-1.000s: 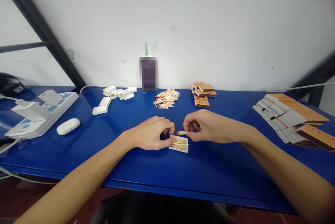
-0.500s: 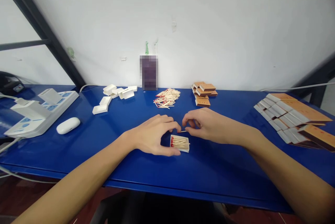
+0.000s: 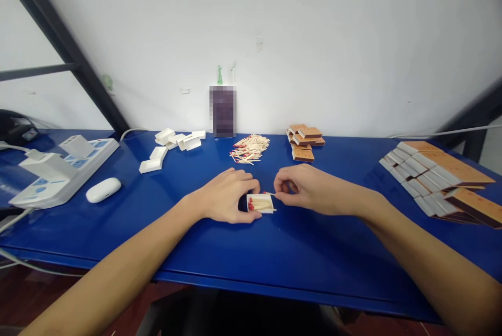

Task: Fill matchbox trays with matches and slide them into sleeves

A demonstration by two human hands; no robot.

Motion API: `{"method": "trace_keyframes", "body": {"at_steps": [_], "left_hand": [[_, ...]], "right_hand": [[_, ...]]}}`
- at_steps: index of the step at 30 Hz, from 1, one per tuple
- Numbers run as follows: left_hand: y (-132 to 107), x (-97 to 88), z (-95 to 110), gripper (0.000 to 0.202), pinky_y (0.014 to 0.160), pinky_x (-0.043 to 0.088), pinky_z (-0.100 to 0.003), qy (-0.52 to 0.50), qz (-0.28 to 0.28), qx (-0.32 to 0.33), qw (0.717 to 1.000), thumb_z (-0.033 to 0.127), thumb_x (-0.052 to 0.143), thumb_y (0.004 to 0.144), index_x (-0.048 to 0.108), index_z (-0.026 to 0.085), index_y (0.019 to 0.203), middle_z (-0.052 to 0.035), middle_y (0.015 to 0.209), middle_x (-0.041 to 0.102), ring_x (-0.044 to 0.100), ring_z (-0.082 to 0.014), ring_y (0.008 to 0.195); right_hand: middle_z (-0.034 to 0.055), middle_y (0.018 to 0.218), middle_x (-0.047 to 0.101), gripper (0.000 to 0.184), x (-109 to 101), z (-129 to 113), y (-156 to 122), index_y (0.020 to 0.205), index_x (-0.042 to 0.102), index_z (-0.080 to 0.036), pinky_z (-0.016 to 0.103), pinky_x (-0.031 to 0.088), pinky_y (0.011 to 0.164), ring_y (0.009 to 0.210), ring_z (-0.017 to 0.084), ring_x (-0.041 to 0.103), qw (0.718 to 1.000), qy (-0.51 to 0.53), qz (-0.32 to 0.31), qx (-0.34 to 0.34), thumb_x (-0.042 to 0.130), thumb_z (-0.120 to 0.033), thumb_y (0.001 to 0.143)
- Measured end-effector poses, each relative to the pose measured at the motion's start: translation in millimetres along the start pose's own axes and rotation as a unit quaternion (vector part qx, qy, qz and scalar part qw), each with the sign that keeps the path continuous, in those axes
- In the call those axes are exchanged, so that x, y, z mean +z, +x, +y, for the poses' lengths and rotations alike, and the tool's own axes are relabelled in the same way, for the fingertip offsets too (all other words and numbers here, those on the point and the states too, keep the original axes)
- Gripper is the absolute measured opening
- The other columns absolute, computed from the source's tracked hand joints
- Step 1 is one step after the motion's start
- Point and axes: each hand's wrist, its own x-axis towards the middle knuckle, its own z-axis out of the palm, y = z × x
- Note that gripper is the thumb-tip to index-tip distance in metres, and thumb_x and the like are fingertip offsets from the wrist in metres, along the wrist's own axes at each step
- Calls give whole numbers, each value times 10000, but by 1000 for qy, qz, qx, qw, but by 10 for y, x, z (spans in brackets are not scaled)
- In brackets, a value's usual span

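Observation:
Matches with red heads lie in a small white matchbox tray on the blue table, one reaching past its right end. My left hand is around the tray's left part, thumb along the near side and fingers at the far side, gripping it. Just right of the tray, my right hand pinches a single match between thumb and fingertips. That match is held over the tray's far right edge, its red head pointing left.
Behind my hands lies a loose heap of matches. Empty white trays sit back left, and matchbox sleeves back right. More stacked sleeves stand at far right. A power strip and a white earbud case are at left.
The tray has shifted slightly left and away from me, and my left hand has closed in around it. My right hand has raised its match a little, to the tray's edge.

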Motion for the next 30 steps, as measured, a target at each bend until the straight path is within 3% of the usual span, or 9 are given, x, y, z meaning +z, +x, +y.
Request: {"method": "trace_keyframes", "body": {"at_steps": [7,18,22,24,27,30], "left_hand": [[-2,46,-5,367,777,371,-321,-6,5,5,1000,541,640,803,574,192,894,-17,844,567,541,-191,790],[-24,23,-38,470,740,365,-316,-16,7,12,1000,645,627,786,561,189,877,-9,823,557,518,-180,762],[-35,14,-151,304,737,383,-308,-65,41,30,997,485,513,906,574,188,905,0,791,560,518,-163,739],[-28,23,-252,209,751,396,-312,-65,86,-9,994,345,452,931,590,189,951,3,777,566,521,-161,736],[-5,64,-405,227,786,417,-345,3,156,-131,979,256,440,903,613,182,1030,-28,842,579,531,-197,824],[10,110,-502,362,856,430,-403,63,152,-191,968,287,429,924,593,189,1231,-80,1034,565,521,-238,954]], "right_hand": [[-23,735,620,144,154,-127,40,784,622,-215,251,361,578,659,123,516,999,34,-20,-34,609,-340,855],[-28,715,572,198,181,-124,70,817,613,-211,254,342,586,643,116,486,998,24,10,-65,521,-335,940],[-2,806,590,260,231,-191,67,837,658,-210,258,374,634,690,118,524,993,46,27,-106,498,-369,968],[7,804,582,288,254,-194,80,817,664,-204,262,387,643,685,122,525,992,51,56,-102,479,-356,978],[25,827,587,226,291,-107,166,871,667,-190,274,417,677,714,139,541,986,39,147,-63,482,-278,966],[61,931,605,205,334,50,336,1005,669,-166,304,446,733,757,156,565,982,-8,188,-26,475,-186,940]]}}
